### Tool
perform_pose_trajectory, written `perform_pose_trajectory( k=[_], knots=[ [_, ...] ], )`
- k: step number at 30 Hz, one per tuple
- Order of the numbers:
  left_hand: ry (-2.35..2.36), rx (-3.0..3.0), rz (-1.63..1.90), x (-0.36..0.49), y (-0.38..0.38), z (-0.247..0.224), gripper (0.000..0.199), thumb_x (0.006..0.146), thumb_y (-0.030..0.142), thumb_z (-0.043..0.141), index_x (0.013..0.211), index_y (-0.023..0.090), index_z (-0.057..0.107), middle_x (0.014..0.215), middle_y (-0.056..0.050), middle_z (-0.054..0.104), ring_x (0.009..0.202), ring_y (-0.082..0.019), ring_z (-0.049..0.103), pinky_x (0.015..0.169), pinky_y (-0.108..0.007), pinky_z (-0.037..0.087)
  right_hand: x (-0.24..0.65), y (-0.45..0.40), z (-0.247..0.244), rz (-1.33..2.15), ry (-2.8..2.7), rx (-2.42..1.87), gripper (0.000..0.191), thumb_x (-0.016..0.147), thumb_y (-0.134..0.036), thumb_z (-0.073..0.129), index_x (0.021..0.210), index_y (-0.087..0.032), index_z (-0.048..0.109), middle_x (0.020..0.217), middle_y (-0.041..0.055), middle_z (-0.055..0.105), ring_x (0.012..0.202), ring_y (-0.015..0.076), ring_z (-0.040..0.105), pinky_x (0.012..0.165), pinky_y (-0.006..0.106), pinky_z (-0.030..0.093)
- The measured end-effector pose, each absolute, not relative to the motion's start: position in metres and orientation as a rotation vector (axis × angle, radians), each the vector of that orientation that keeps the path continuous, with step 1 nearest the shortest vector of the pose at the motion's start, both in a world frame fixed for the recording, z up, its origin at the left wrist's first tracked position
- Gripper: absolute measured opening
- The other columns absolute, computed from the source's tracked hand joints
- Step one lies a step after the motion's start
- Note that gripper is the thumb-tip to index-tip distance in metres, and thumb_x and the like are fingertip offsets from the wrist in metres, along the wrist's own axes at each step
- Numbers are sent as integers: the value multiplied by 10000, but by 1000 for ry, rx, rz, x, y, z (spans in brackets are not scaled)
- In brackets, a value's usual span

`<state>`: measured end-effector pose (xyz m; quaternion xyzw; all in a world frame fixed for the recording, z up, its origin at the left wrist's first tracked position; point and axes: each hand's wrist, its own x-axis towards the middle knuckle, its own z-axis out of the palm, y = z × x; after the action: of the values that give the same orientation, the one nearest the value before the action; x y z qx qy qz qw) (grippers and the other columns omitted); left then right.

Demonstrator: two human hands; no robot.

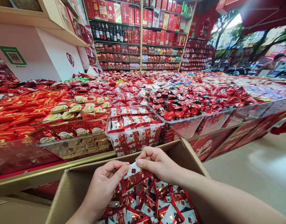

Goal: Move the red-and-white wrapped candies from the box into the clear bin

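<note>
Between my two hands is a red and white candy packet (134, 176), pinched along its upper white edge. My left hand (105, 180) grips the edge's left end with thumb and forefinger. At the right end, my right hand (158, 163) pinches it the same way. Both hands are over an opened cardboard box (72, 183) holding many loose packets (148, 205) of the same colours. Just beyond the box stands a clear plastic bin (134, 129) with matching packets stacked in rows.
Durian packets (81, 127) fill the bin to the left, and red packets (180, 105) fill the one to the right. A gold-coloured rail (51, 169) runs along the front. Shelves (141, 37) with boxes and bottles stand behind. A person (271, 65) is outside at far right.
</note>
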<state>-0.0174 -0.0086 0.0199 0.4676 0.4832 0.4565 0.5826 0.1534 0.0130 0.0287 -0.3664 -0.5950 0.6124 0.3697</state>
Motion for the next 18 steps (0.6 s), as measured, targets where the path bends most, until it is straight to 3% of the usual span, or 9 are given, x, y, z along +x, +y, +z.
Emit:
perform_pose_trajectory(
  k=[4, 9, 14, 18],
  knots=[
    [1148, 1092, 1082, -19, -9, 18, 165, 639, 288, 664, 726, 155, 618, 706, -3, 667, 682, -145, 577, 638, -211, 455, 155, 13, 31, 1204, -1748, -971, 155, 743, -280, 524, 714, -128, 525, 599, -21, 507, 530, 56, 415, 492, 180, 342],
    [1085, 1059, 1067, -14, -9, 17, 234, 639, 275, 657, 544, 168, 472, 704, -3, 661, 715, -167, 578, 649, -251, 446, 157, 0, 37, 480, -2108, -970, 157, 788, -268, 449, 826, -153, 549, 840, 53, 565, 764, 121, 495, 682, 243, 398],
    [1032, 942, 1100, -7, -13, 16, 311, 569, 276, 693, 487, 165, 415, 681, 12, 637, 550, -109, 520, 518, -212, 414, 143, -10, 22, 133, -2416, -874, 394, 622, -469, 566, 834, -141, 508, 833, 74, 546, 708, 168, 486, 570, 269, 423],
    [976, 849, 1052, -13, -12, 15, 282, 601, 392, 651, 557, 171, 481, 600, 33, 576, 453, -85, 449, 434, -208, 387, 139, -12, 24, -211, -2425, -771, 82, 711, -226, 470, 729, -147, 484, 766, 81, 577, 624, 154, 481, 523, 270, 395]
  ],
)
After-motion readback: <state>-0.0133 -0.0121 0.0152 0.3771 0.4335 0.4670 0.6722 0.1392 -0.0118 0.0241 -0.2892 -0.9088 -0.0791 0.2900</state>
